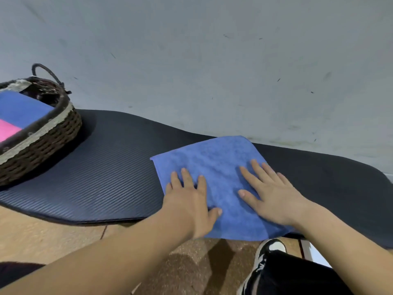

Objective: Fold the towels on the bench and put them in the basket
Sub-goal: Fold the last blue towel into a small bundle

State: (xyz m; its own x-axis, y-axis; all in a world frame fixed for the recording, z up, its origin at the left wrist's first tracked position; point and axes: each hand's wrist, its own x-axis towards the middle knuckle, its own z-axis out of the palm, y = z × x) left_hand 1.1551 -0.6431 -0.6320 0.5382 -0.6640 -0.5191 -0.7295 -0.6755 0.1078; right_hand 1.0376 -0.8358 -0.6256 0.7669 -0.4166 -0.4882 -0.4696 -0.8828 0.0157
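Though flat on bench [95, 167], towel [214, 162] askew.

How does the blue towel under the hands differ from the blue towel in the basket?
The bench towel lies on the bench, its near edge over the front; the basket towel sits inside the basket. The left hand and right hand press flat on the bench towel; no hand touches the basket towel. The basket towel has a pink towel next to it; the bench towel lies alone. Both are blue.

No legible text, label, brand, number or sign anywhere in view.
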